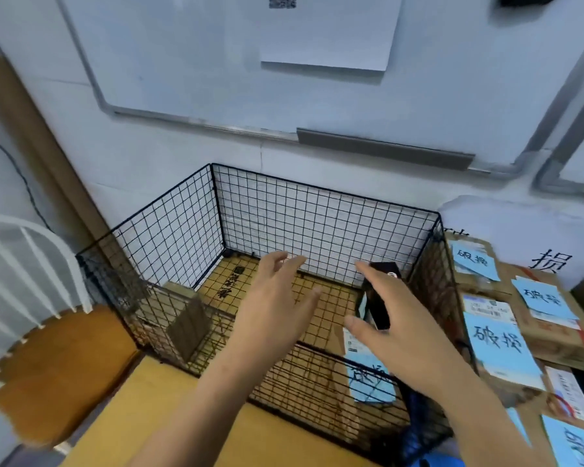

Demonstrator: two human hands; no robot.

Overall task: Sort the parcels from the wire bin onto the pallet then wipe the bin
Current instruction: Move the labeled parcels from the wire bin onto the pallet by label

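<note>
Both my hands are over the black wire bin (317, 224), a square-mesh cage sitting on flat cardboard against the wall. My left hand (273, 305) is spread, fingers straight, and grips nothing. My right hand (395, 325) is also spread and empty, just in front of a tall glossy black carton (376, 298) that stands in the bin's right end. I cannot tell whether it touches the carton.

I count three parcels in the bin: the black carton, a plain brown box (188, 320) tilted in the left corner, and a flat one at the front right under a blue note (370, 379), its handwriting broken up by the mesh. The cardboard floor carries black print I can't read.

Outside, to the right, taped brown cartons (553, 338) lie stacked, with at least four blue notes (498, 342), three of them reading 破损. White paper on the wall behind shows 损 (553, 261).

Above hangs a whiteboard (216, 62) with one white sheet (327, 28) and a blurred code. A round wooden seat (64, 365) is at left.
</note>
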